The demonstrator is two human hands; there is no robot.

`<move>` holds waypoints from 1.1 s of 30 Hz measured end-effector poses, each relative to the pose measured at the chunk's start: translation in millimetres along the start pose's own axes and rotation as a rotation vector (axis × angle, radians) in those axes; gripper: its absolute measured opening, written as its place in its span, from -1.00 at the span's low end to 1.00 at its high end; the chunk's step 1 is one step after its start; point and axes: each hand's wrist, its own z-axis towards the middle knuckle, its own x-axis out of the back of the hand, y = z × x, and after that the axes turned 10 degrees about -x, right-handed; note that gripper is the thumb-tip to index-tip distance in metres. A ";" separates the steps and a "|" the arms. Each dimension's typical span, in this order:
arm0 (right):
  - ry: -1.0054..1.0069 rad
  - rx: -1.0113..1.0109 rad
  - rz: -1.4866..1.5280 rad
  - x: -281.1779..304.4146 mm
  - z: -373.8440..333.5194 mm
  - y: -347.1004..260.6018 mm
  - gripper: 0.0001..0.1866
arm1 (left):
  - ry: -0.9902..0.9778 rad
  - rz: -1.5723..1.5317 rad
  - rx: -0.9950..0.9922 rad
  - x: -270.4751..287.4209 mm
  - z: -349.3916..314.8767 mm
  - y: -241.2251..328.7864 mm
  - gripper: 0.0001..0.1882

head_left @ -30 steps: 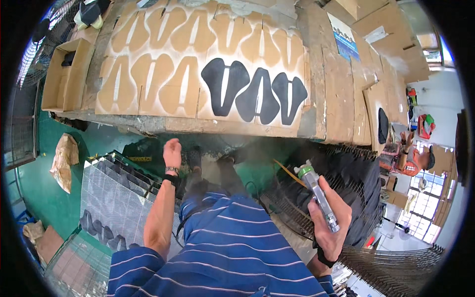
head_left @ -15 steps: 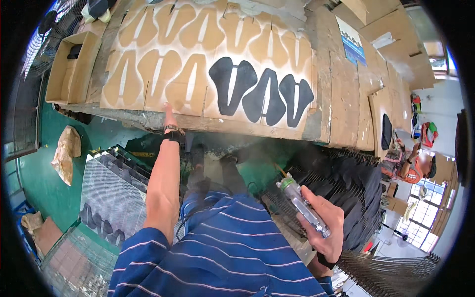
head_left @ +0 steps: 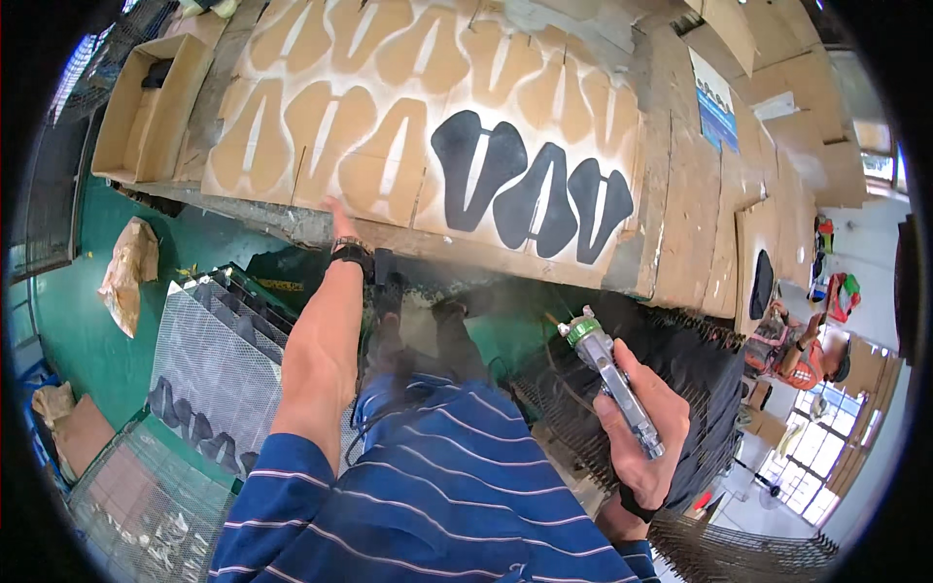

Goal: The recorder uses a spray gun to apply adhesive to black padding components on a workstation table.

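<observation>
The right hand (head_left: 651, 420) is closed around the gun (head_left: 616, 376), probably for control; before the left hand (head_left: 340, 222), whose closing is unclear, lies the worktop (head_left: 683, 233).

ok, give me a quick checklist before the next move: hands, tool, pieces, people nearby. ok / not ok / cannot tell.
1. Right hand holding silver tool: ok.
2. Tool apart from the black pieces: ok.
3. All three black pieces on the cardboard sheet: ok.
4. Left hand pressing on the sheet: cannot tell; fingers are at its front edge.
5. Co-worker away from the pieces: ok, in the background at far right.
</observation>
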 end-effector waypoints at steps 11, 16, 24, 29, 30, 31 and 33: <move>-0.047 -0.079 -0.078 5.7 7.8 1.5 -0.43 | -0.053 -0.021 0.171 -38.1 -72.6 18.7 0.20; 0.053 -0.149 -0.035 -0.4 7.9 -2.0 -0.34 | -0.018 0.047 0.180 -41.7 -75.0 20.1 0.23; -0.191 -0.099 -0.083 11.8 -3.5 5.6 -0.23 | -0.004 -0.140 0.171 -33.5 -46.5 7.7 0.20; -0.184 -0.128 -0.116 8.9 -6.0 8.1 -0.21 | -0.028 -0.071 0.204 -33.2 -43.0 -6.3 0.15; -0.165 -0.116 -0.108 7.9 -6.0 7.6 -0.21 | -0.004 -0.064 0.200 -31.8 -39.3 -6.5 0.14; -0.146 -0.104 -0.100 7.5 -6.2 7.2 -0.20 | -0.004 -0.064 0.198 -29.7 -35.7 -6.5 0.14; -0.154 -0.121 -0.108 8.0 -7.3 7.6 -0.22 | 0.003 -0.022 0.201 -28.2 -32.7 -5.8 0.15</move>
